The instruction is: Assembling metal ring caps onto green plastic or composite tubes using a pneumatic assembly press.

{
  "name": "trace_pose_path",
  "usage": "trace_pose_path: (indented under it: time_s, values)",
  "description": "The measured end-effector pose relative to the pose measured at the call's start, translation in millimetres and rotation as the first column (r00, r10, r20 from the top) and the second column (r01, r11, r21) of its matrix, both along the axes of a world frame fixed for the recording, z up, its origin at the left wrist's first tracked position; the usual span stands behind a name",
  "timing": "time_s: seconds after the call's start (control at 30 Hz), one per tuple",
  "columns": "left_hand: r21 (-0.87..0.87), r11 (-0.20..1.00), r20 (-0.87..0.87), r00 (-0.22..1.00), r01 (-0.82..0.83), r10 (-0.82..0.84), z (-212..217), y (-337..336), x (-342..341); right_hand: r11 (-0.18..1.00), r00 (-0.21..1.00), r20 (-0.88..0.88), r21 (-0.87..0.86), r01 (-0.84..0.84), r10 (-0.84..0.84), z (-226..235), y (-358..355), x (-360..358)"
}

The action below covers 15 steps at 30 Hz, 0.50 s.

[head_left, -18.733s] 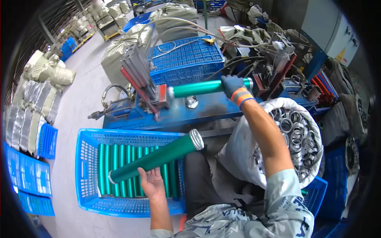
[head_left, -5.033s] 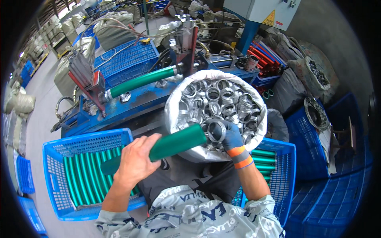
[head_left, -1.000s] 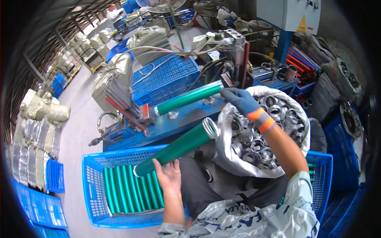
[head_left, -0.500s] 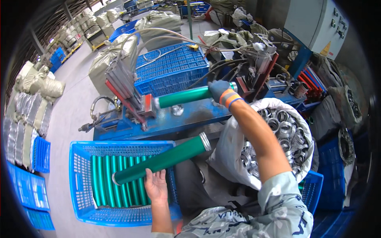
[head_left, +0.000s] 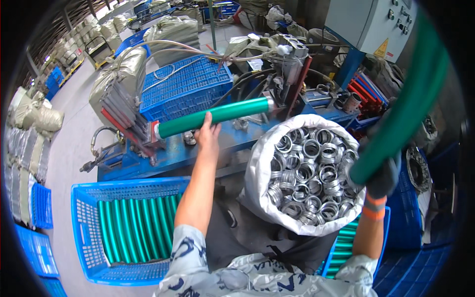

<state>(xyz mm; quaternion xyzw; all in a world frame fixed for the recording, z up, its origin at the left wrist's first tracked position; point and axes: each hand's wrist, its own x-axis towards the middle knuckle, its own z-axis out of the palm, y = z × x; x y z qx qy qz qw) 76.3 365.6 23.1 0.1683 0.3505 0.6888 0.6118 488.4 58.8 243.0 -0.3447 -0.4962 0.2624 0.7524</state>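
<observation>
Over the blue machine bench, a green metal tube (head_left: pixel 222 115) lies slantwise between the two clamp heads, with a silver ring at its right end. My bare left hand (head_left: pixel 208 133) has hold of it from the near side, toward its left half. On the right, my right hand (head_left: pixel 383 178), in a dark glove with an orange cuff, is closed round the lower end of another green tube (head_left: pixel 405 104), which rises steeply and is smeared by motion. That lower end is beside a white sack (head_left: pixel 257 183) full of silver metal rings (head_left: pixel 311 173).
At left, a blue crate (head_left: pixel 81 222) holds a row of green tubes (head_left: pixel 133 230); more tubes (head_left: pixel 341 247) lie in a crate beneath my right forearm. Clamp heads (head_left: pixel 131 116) with hoses flank the bench. Behind are a blue crate stack (head_left: pixel 183 81) and a grey control cabinet (head_left: pixel 371 24).
My left hand has left the tube over the left crate and reached the bench tube. My right hand has let go of the bench tube and swung right, now holding another tube.
</observation>
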Motion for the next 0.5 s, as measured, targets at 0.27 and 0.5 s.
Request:
trace_pose_path:
  time_s: [0.27,0.5]
  values:
    - [-0.192,0.980,-0.031,0.999,-0.047,0.042,-78,63,-9,0.980,0.985,-0.056,-0.123,0.155,-0.162,-40,-162,63]
    - [-0.228,0.973,-0.053,0.998,-0.029,0.017,-85,61,-8,0.966,0.976,-0.043,-0.160,0.204,-0.213,-49,-171,70]
